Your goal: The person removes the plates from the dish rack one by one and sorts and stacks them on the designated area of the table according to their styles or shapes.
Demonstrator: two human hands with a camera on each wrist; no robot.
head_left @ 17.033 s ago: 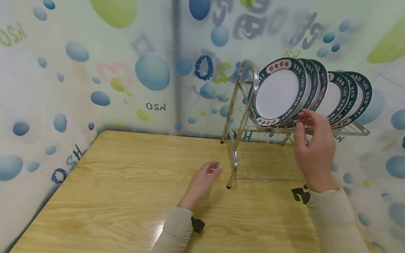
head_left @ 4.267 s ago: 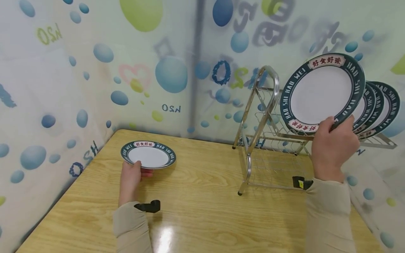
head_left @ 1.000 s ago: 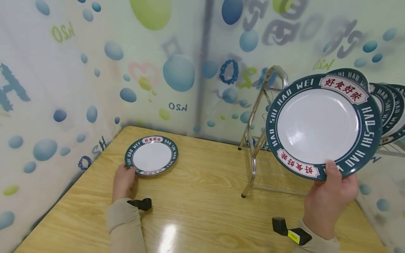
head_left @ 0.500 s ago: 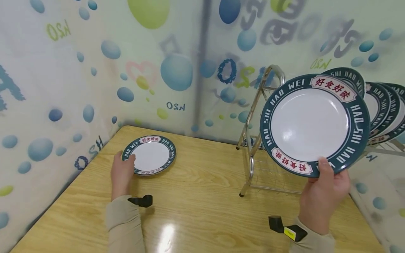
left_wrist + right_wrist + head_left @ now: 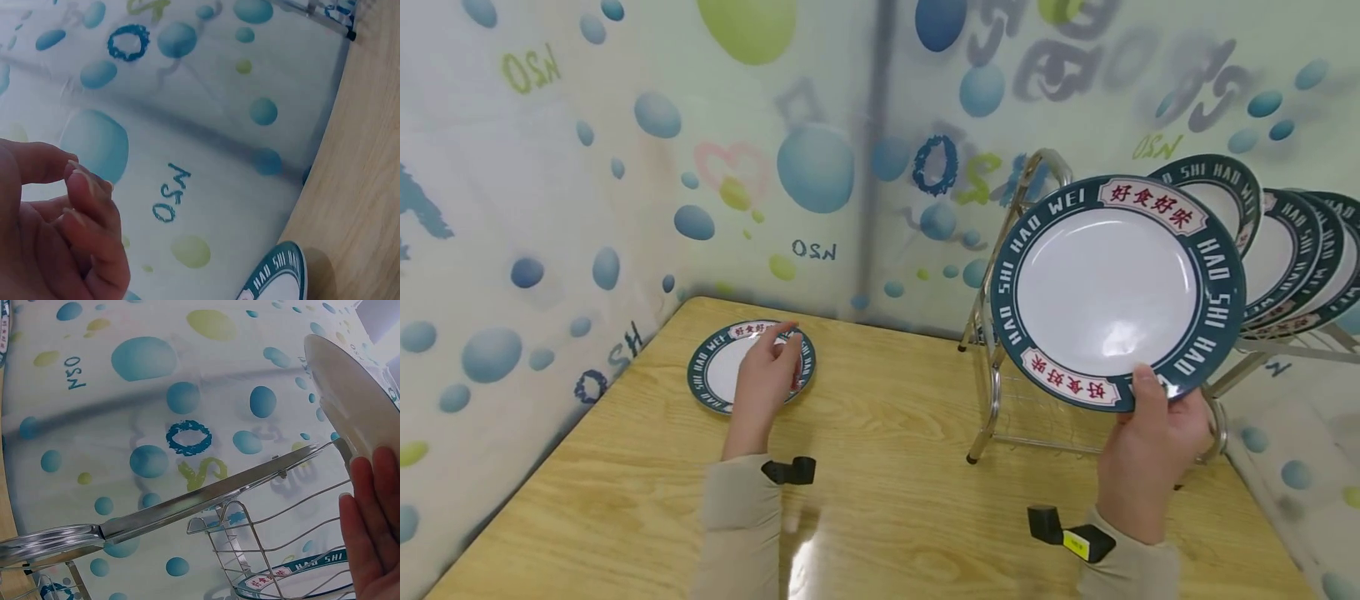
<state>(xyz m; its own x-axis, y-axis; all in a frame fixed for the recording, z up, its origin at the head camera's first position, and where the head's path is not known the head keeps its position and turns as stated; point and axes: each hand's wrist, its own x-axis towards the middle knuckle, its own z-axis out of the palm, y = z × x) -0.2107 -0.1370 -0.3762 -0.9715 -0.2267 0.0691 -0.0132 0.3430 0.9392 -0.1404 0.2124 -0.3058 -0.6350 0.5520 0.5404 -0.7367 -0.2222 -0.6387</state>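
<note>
My right hand (image 5: 1153, 458) grips the lower rim of a white plate (image 5: 1108, 292) with a dark green lettered border, thumb on its face. The plate is raised in front of the rack, face towards me. In the right wrist view its pale underside (image 5: 350, 394) shows above the fingers (image 5: 387, 487). A matching plate (image 5: 718, 375) lies face up at the table's back left. My left hand (image 5: 760, 379) is over that plate, covering part of it, fingers loosely bent. The left wrist view shows nothing in the left hand (image 5: 69, 231).
A metal dish rack (image 5: 996, 417) stands on the wooden table (image 5: 880, 500) at the right, partly hidden by the held plate. Several more plates (image 5: 1277, 250) lean in its upper tier. Patterned walls (image 5: 850, 100) close off the back and left.
Since 17 seconds ago, two plates have left the rack: one lies on the table, one is in my right hand. Just now my left hand let go of the table plate and moved right.
</note>
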